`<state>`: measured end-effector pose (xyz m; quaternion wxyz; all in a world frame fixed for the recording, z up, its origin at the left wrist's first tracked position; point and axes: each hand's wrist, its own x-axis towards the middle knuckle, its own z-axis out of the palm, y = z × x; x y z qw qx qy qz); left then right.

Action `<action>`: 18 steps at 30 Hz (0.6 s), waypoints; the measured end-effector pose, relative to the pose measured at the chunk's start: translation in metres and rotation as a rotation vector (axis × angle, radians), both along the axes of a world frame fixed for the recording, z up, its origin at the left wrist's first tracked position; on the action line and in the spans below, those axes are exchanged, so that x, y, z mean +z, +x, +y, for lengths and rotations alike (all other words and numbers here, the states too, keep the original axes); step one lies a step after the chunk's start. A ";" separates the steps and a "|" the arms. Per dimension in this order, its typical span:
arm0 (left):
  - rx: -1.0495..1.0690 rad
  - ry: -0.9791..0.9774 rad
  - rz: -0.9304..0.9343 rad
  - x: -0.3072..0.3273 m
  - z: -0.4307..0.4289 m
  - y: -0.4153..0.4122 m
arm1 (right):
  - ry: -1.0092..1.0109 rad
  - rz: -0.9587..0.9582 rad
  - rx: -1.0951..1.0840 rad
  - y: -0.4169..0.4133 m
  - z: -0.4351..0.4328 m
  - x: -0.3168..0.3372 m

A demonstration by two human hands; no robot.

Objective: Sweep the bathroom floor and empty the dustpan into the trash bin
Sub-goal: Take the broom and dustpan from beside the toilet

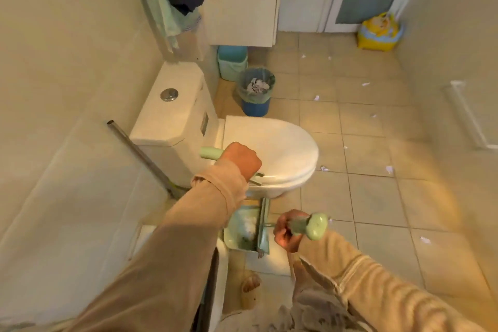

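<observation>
My left hand [240, 159] is closed round a pale green handle [210, 153] in front of the toilet. That handle runs down towards the green dustpan [244, 233], which stands on the floor below the toilet bowl with white scraps inside. My right hand [287, 230] grips a second pale green handle [314, 225] with a round end, just right of the dustpan. The brush head is hidden. A blue trash bin [256, 91] with a grey liner and white paper in it stands beyond the toilet. Several white paper scraps [324, 168] lie on the tiled floor.
The white toilet [269, 151] with its lid down fills the middle. A metal pole [140, 153] leans on the left wall. A teal bin [231, 62] sits under a white cabinet [244, 5]. A yellow potty [380, 32] stands by the far door.
</observation>
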<state>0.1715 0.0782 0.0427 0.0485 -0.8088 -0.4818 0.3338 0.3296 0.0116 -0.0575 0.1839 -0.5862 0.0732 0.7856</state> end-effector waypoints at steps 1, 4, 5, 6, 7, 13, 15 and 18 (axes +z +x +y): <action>-0.026 0.003 -0.017 0.000 -0.001 0.006 | 0.057 0.010 0.052 0.008 -0.011 0.001; -0.081 -0.005 -0.042 -0.003 -0.003 0.027 | 0.134 -0.018 0.089 0.037 -0.036 0.000; -0.103 -0.007 -0.052 -0.003 -0.003 0.036 | 0.144 -0.033 0.086 0.045 -0.042 0.002; -0.120 -0.010 -0.053 -0.003 -0.004 0.047 | 0.169 -0.070 0.094 0.053 -0.049 0.003; -0.132 -0.009 -0.062 -0.006 -0.005 0.057 | 0.188 -0.113 0.093 0.062 -0.056 0.004; -0.092 -0.041 -0.115 -0.017 -0.022 0.115 | 0.089 -0.227 -0.012 0.113 -0.086 0.003; -0.059 -0.050 -0.130 -0.021 -0.030 0.127 | 0.099 -0.277 0.006 0.127 -0.091 0.006; 0.074 -0.083 -0.175 -0.023 -0.041 0.141 | 0.157 -0.405 0.154 0.152 -0.091 0.015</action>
